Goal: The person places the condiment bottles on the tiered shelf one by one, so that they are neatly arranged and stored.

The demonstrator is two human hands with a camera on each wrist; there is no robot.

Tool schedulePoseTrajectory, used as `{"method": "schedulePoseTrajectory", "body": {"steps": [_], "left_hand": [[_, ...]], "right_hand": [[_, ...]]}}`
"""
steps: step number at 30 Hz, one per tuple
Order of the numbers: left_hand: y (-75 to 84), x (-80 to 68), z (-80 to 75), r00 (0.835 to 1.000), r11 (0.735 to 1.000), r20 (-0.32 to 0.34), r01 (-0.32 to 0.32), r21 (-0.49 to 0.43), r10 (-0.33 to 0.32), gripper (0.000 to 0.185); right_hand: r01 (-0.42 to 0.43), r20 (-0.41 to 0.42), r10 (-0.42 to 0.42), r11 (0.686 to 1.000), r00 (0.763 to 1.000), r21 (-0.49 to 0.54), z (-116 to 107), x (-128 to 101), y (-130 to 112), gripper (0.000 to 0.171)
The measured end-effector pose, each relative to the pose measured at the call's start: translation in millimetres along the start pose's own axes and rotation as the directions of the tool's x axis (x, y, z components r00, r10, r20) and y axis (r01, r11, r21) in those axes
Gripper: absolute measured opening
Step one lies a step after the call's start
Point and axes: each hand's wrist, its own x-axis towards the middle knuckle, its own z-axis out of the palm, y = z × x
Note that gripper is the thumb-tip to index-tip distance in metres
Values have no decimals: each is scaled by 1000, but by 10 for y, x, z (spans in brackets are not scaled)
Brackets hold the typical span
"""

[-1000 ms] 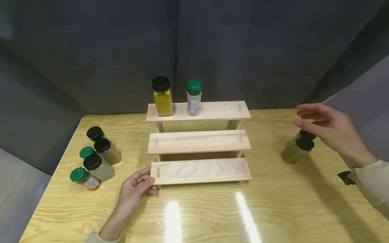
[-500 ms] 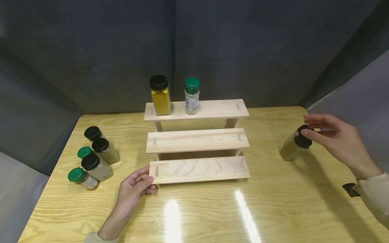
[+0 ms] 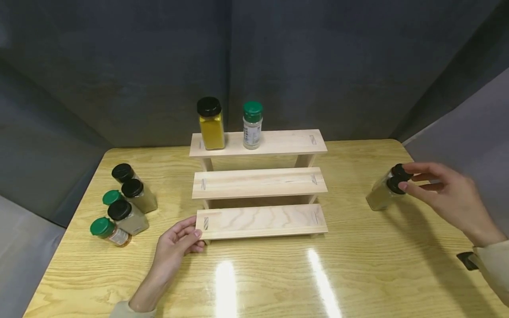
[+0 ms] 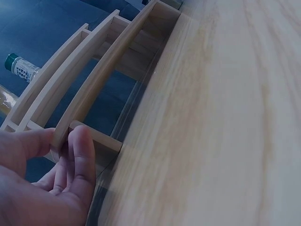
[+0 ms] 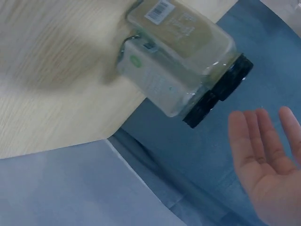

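Note:
A three-step wooden shelf (image 3: pixel 262 187) stands mid-table. My left hand (image 3: pixel 175 243) pinches the left end of its lowest board (image 3: pixel 262 223), thumb on top and fingers beneath, as the left wrist view also shows. On the top step stand a spice jar of yellow powder (image 3: pixel 212 132) with a black lid and a green-capped shaker (image 3: pixel 252 132). At the right, two black-lidded spice jars (image 3: pixel 379 198) stand close together. Beside their lids is my right hand (image 3: pixel 447 194), thumb and fingers spread; in the right wrist view its fingers (image 5: pixel 256 136) are apart from the lids.
Several spice jars stand grouped at the table's left: black-lidded ones (image 3: pixel 139 201) and green-capped ones (image 3: pixel 111 232). Dark curtains (image 3: pixel 254 53) hang behind the table (image 3: pixel 358 274), and lighter cloth (image 3: pixel 477 123) hangs at the right.
My right hand has come down and slightly right, from above the two right-hand jars to beside their lids. The left hand keeps its place on the shelf.

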Motion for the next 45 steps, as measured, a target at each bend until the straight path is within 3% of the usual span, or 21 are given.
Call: {"method": "schedulePoseTrajectory", "body": {"steps": [9, 17, 25, 45], "left_hand": [[-2, 8, -5, 1000, 1000, 15, -10, 3, 10, 48], [-11, 9, -9, 1000, 1000, 22, -15, -3, 15, 48], [-16, -1, -15, 1000, 1000, 21, -10, -11, 10, 49], [4, -3, -10, 1000, 1000, 15, -5, -8, 5, 50]], "right_hand": [[81, 8, -81, 996, 997, -46, 58, 7, 73, 46], [171, 69, -161, 970, 985, -171, 113, 27, 86, 47], [197, 100, -178, 950, 979, -242, 130, 57, 111, 48], [328, 119, -306, 899, 944, -291, 189, 155, 203, 45]]}}
